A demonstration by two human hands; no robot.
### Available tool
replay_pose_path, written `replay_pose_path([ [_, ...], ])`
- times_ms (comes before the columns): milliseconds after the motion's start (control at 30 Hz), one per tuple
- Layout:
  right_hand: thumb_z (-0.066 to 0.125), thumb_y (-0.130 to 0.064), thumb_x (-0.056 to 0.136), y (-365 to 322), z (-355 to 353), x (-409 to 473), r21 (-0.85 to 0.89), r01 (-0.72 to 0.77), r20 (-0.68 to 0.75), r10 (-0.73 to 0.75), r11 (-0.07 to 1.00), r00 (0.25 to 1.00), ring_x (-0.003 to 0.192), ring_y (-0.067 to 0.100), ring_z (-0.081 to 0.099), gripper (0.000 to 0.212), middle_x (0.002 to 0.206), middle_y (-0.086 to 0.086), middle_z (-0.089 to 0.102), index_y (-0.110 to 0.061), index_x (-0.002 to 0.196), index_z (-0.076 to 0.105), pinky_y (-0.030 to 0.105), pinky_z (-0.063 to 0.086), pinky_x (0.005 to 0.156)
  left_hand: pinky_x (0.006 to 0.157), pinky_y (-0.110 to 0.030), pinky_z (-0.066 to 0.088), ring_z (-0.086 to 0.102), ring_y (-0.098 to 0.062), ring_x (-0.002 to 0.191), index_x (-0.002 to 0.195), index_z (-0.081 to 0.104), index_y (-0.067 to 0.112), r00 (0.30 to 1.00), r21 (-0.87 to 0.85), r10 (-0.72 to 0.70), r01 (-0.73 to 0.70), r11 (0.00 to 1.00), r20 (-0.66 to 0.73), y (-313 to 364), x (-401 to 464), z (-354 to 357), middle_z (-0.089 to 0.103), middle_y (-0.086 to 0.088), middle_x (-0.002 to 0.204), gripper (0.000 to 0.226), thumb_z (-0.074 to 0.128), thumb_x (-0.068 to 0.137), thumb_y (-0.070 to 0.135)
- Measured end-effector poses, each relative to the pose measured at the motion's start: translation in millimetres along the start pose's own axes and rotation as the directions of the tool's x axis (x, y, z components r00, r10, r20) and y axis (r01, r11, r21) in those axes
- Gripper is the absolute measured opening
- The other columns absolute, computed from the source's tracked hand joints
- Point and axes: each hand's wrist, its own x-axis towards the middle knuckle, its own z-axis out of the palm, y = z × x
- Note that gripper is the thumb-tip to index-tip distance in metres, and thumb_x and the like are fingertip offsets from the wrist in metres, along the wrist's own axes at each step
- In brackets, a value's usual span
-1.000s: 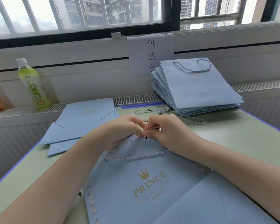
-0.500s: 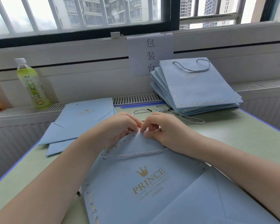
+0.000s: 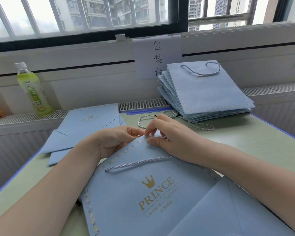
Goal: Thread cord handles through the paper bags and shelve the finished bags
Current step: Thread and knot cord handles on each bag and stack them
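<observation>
Fingers (image 3: 153, 142) of both hands are pinching the top edge of the blue paper bag (image 3: 153, 198) lying on the table (image 3: 245, 142); its cord handle (image 3: 138, 163) is lying just below them.

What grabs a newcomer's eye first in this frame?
Front and centre, both hands, left and right, pinch the top edge of a blue bag with a gold crown and "PRINCE" print, one cord handle already across its face. Behind on the right sits a fanned stack of bags with handles; at far left a green bottle stands on the ledge.
</observation>
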Motion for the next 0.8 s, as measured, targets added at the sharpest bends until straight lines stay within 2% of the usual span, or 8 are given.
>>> replay_pose_path([
  [167, 0.057, -0.031, 0.091, -0.4, 0.9, -0.6, -0.02, -0.015, 0.039, 0.016, 1.0, 0.999, 0.08, 0.0, 0.041, 0.021, 0.1, -0.008, 0.042, -0.015, 0.106, 0.055, 0.005, 0.031, 0.074, 0.052, -0.022, 0.051, 0.066, -0.017, 0.061, 0.092, 0.075, 0.013, 0.998, 0.148, -0.065, 0.067, 0.987, -0.024, 1.4, 1.7, 2.4, 0.071, -0.01, 0.087, 0.028, 0.066, 0.069, 0.001],
  [300, 0.056, -0.039, 0.091, 1.7, -3.3, -1.2, -0.081, -0.08, 0.104, 0.088, 0.993, 0.991, 0.071, -0.004, 0.043, 0.023, 0.085, -0.012, 0.047, -0.023, 0.107, 0.054, 0.01, 0.033, 0.065, 0.043, -0.019, 0.049, 0.061, -0.015, 0.046, 0.077, 0.071, 0.005, 0.983, 0.184, -0.031, 0.065, 0.981, -0.182, 3.9, 1.5, 8.8, 0.066, -0.011, 0.068, 0.02, 0.06, 0.083, -0.01],
  [400, 0.059, -0.029, 0.091, 2.0, -9.3, 1.1, 0.14, -0.16, 0.049, 0.154, 0.977, 0.987, 0.051, 0.003, 0.041, 0.011, 0.06, -0.011, 0.048, -0.02, 0.098, 0.059, 0.014, 0.031, 0.052, 0.043, -0.018, 0.046, 0.056, -0.013, 0.046, 0.076, 0.073, 0.009, 0.973, 0.191, 0.02, 0.024, 0.981, -0.229, 6.4, 1.0, 13.7, 0.064, -0.009, 0.067, 0.02, 0.06, 0.088, 0.002],
  [433, 0.059, -0.024, 0.092, 1.3, -12.9, 2.4, 0.318, -0.203, 0.021, 0.207, 0.926, 0.978, 0.047, 0.002, 0.039, 0.009, 0.056, -0.011, 0.047, -0.016, 0.095, 0.061, 0.013, 0.031, 0.049, 0.044, -0.019, 0.045, 0.056, -0.013, 0.048, 0.082, 0.073, 0.008, 0.973, 0.19, 0.028, 0.017, 0.982, -0.227, 7.7, 0.1, 15.3, 0.064, -0.009, 0.069, 0.014, 0.06, 0.089, 0.007],
  [500, 0.055, -0.017, 0.094, 0.0, -21.3, 5.2, 0.679, -0.226, -0.035, 0.339, 0.699, 0.94, 0.043, 0.004, 0.035, 0.01, 0.052, -0.008, 0.043, -0.01, 0.091, 0.062, 0.015, 0.031, 0.042, 0.052, -0.021, 0.049, 0.06, -0.015, 0.055, 0.101, 0.069, 0.001, 0.984, 0.204, 0.036, 0.0, 0.979, -0.175, 9.9, -1.4, 17.5, 0.067, -0.011, 0.078, 0.023, 0.065, 0.085, 0.017],
  [600, 0.044, -0.011, 0.099, 2.8, -34.5, 8.0, 0.902, -0.093, -0.171, 0.546, 0.422, 0.82, 0.04, 0.004, 0.029, 0.019, 0.053, -0.005, 0.035, -0.009, 0.088, 0.059, 0.014, 0.026, 0.035, 0.068, -0.028, 0.055, 0.067, -0.019, 0.072, 0.1, 0.072, 0.004, 0.998, 0.246, 0.036, -0.025, 0.969, -0.042, 12.9, -5.7, 18.8, 0.07, -0.013, 0.093, 0.028, 0.076, 0.075, 0.015],
  [733, 0.038, -0.012, 0.102, 8.9, -42.1, 9.2, 0.953, 0.017, -0.236, 0.709, 0.302, 0.664, 0.04, 0.005, 0.028, 0.025, 0.061, 0.0, 0.033, -0.01, 0.087, 0.057, 0.014, 0.026, 0.036, 0.065, -0.026, 0.055, 0.065, -0.015, 0.07, 0.087, 0.074, 0.013, 0.981, 0.374, 0.14, -0.08, 0.924, -0.136, 15.3, -6.6, 22.9, 0.072, -0.008, 0.088, 0.011, 0.072, 0.079, 0.018],
  [800, 0.037, -0.012, 0.102, 7.7, -41.2, 8.5, 0.925, 0.038, -0.313, 0.699, 0.378, 0.643, 0.04, 0.005, 0.028, 0.025, 0.062, 0.0, 0.032, -0.011, 0.087, 0.056, 0.015, 0.026, 0.037, 0.066, -0.024, 0.052, 0.064, -0.011, 0.07, 0.088, 0.072, 0.016, 0.93, 0.541, 0.258, -0.079, 0.837, -0.263, 17.2, -4.8, 22.4, 0.073, -0.005, 0.087, 0.007, 0.065, 0.087, 0.019],
])
